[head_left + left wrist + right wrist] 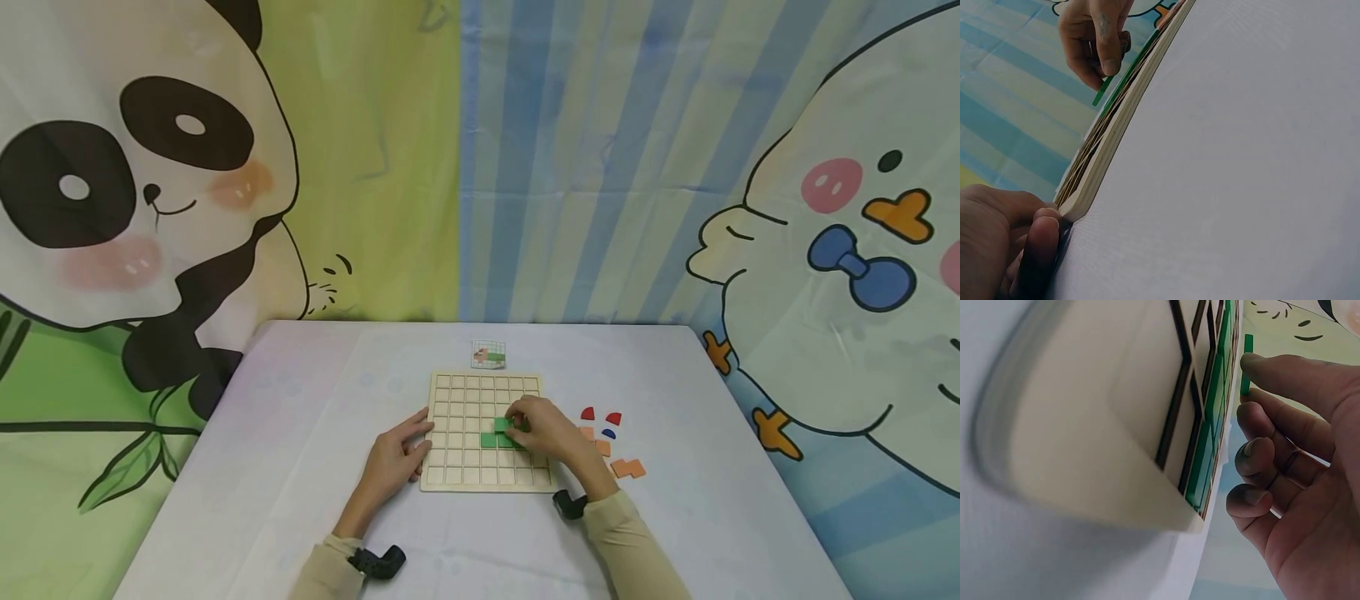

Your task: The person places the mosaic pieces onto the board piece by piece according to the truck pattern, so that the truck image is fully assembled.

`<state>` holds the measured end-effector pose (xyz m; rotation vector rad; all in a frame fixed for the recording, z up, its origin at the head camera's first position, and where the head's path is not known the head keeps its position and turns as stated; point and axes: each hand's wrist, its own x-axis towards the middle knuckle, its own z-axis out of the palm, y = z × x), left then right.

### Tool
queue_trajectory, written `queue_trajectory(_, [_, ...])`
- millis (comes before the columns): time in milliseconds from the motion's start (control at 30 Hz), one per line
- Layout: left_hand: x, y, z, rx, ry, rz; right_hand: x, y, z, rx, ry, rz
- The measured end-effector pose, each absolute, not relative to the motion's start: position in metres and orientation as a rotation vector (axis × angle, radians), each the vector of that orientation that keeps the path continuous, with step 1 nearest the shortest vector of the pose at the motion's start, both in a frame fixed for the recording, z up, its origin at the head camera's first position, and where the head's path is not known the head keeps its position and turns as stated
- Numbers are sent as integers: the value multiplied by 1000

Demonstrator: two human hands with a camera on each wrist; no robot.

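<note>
A wooden grid board (450, 471) lies on the table, with green tiles (489, 440) set in some of its cells. Between thumb and index finger, my right hand (543, 427) pinches a small flat green tile (1248, 365). That tile stands off the board's face in the right wrist view, and its edge (1102, 92) shows in the left wrist view too. At the board's left side, my left hand (396, 454) grips the edge, thumb and fingertip at a corner in the left wrist view.
Right of the board lie red quarter-round pieces (613, 418), a blue piece (609, 433) and several orange pieces (628, 468). Behind the board is a small printed card (488, 354). Patterned curtains hang behind the white table (315, 383).
</note>
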<state>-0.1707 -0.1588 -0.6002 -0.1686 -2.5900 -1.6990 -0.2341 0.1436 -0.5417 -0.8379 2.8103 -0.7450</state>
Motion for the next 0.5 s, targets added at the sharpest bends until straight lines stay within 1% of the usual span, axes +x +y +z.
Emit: queue_trajectory(500, [-170,-159,-599,-172,-2632,-1670,-238,130,-543,-868,2804,-700])
